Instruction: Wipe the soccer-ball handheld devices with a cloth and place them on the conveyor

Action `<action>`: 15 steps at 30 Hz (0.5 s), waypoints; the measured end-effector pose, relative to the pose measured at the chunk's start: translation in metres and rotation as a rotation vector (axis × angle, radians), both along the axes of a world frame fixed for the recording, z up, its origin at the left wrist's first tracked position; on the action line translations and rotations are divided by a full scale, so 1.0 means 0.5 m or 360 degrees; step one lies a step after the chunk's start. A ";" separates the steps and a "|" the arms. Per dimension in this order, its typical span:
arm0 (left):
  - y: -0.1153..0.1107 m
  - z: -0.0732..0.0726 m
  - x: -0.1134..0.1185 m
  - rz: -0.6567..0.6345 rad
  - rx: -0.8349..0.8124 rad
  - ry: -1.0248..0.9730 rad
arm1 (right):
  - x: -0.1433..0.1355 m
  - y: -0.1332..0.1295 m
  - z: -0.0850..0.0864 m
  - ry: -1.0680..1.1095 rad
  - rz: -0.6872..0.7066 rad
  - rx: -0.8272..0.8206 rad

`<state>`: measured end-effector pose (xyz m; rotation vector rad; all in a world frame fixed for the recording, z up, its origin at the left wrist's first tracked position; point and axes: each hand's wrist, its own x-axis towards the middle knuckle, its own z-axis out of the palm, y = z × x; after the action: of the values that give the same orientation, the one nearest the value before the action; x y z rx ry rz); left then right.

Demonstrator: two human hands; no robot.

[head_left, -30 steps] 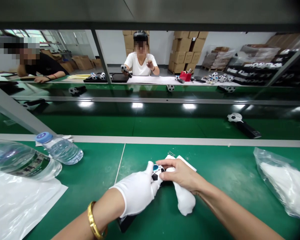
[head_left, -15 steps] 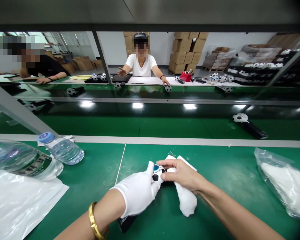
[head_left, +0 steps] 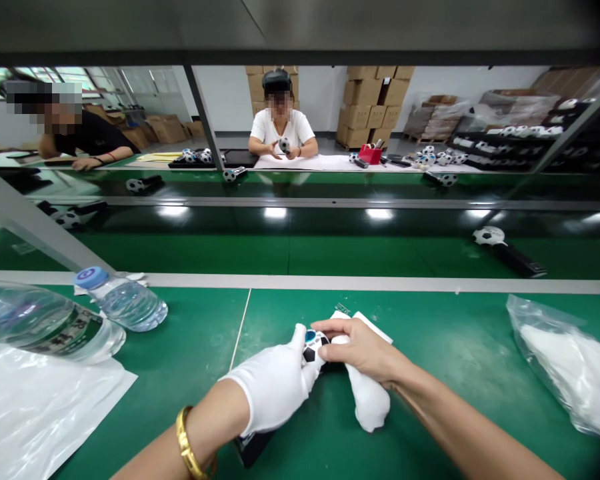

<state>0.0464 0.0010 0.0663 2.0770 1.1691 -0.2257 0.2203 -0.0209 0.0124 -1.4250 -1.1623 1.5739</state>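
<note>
**Wiping the ball-headed gadget: hands barely shifted**

Since a second earlier the two hands had hardly moved; on the belt beyond, the loose gadget (head_left: 505, 248) had drifted rightward, and the co-worker (head_left: 281, 130) opposite had gone from reaching out to holding a ball-headed piece up in both hands.

The football-patterned gadget (head_left: 312, 347) lay low on the green bench (head_left: 430, 347), just in front of the person. The gloved left hand (head_left: 275, 383) was closed around its body, thumb against the ball head, its dark handle end (head_left: 253, 445) poking out below the wrist. The bare right hand (head_left: 363, 350) gripped a white cloth (head_left: 370, 400), fingers pressed onto the ball.

To do this well, I judged the left grip should stay firm and turn the head a little at a time, while the cloth took short, light strokes, so the blue part on top was not snagged.

Two water bottles (head_left: 125, 303) lay to the left beside a plastic sheet (head_left: 40, 407); a bag of white material (head_left: 570, 367) sat to the right.
</note>
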 end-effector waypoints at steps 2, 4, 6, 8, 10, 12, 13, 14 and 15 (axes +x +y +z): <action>-0.001 0.001 -0.001 0.0001 0.0010 0.0013 | -0.003 -0.001 -0.001 -0.0035 -0.0019 0.0018; -0.001 0.000 -0.002 0.0002 0.0015 0.0018 | -0.001 -0.003 -0.001 -0.0053 -0.0018 0.0022; -0.001 -0.003 -0.006 0.0001 0.0000 0.0019 | 0.008 -0.006 0.003 -0.0042 -0.0054 0.0044; -0.001 -0.010 -0.013 0.0029 -0.0031 0.0006 | 0.018 -0.010 0.010 0.0006 -0.0202 0.0082; -0.001 -0.020 -0.021 0.0084 -0.0049 -0.0022 | 0.019 -0.015 0.020 0.0075 -0.0467 0.0177; -0.002 -0.033 -0.027 0.0137 -0.0036 -0.0030 | 0.002 -0.018 0.025 0.0074 -0.0744 0.0335; -0.002 -0.038 -0.029 0.0135 -0.0009 -0.0036 | -0.013 -0.019 0.024 0.0037 -0.0816 0.0444; -0.003 -0.043 -0.029 0.0112 0.0029 -0.0054 | -0.031 -0.018 0.021 -0.0039 -0.0802 0.0581; -0.004 -0.048 -0.028 0.0080 0.0073 -0.0083 | -0.052 -0.017 0.014 -0.0154 -0.0711 0.0731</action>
<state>0.0323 -0.0009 0.0423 2.0780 1.2036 -0.1210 0.1945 -0.0291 0.0195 -1.3377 -1.0772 0.8723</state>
